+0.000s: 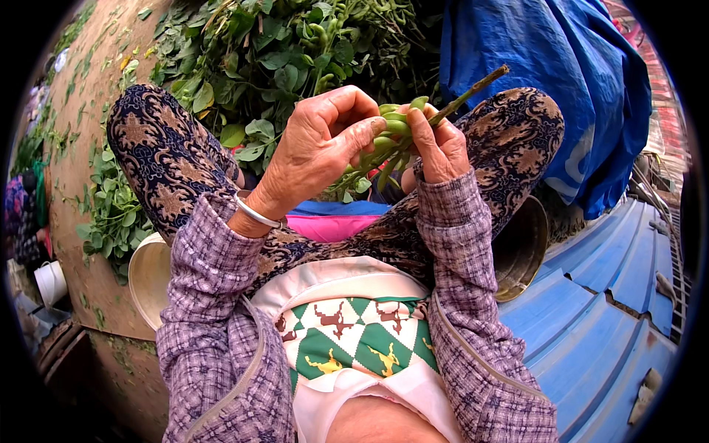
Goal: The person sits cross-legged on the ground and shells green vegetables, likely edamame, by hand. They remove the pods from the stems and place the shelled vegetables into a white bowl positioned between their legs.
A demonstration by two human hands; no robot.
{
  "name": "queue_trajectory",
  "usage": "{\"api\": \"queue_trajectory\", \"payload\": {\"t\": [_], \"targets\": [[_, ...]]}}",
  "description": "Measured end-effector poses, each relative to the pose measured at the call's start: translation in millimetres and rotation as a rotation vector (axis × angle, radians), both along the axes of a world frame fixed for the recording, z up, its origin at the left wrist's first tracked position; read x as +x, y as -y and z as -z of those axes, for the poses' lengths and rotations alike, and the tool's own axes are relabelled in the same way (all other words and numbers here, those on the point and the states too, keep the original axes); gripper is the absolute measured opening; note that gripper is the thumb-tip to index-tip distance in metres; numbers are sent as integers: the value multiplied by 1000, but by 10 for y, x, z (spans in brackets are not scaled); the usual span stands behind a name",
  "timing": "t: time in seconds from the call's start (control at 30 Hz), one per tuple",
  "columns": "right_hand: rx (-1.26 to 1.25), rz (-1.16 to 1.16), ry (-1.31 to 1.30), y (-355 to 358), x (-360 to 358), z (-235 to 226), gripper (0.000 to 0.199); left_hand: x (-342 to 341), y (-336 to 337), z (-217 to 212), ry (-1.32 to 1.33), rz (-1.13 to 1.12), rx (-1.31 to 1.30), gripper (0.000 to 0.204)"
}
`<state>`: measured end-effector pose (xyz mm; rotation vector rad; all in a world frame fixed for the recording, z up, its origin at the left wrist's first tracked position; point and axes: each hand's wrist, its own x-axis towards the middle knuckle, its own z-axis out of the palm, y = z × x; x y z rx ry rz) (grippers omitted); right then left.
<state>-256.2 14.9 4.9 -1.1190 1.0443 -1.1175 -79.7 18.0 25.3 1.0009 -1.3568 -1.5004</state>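
White bucket [148, 277]: beside the left knee, within easy reach.
Left hand [321, 144]: fingers curled, thumb and fingertips pinching green pods [391, 129] on the stalk, seemingly to pull them free.
Bean stalk [443, 111]: held over the lap between both hands, its bare end pointing up and right.
Right hand [439, 148]: closed around the stalk, steadying it.
Leafy pile [281, 52]: heaped on the ground beyond the knees.
Metal basin [524, 247]: under the right knee.
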Motion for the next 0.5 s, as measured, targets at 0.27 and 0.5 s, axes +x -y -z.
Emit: {"api": "queue_trajectory", "payload": {"t": [0.27,0.5], "targets": [[-7,-253,-115,-75,-29,-108,25,93,101,107,-7,67,-269,12],[-59,-296,-62,-104,-64,-64,18,131,78,66,-404,270,303,25]]}}
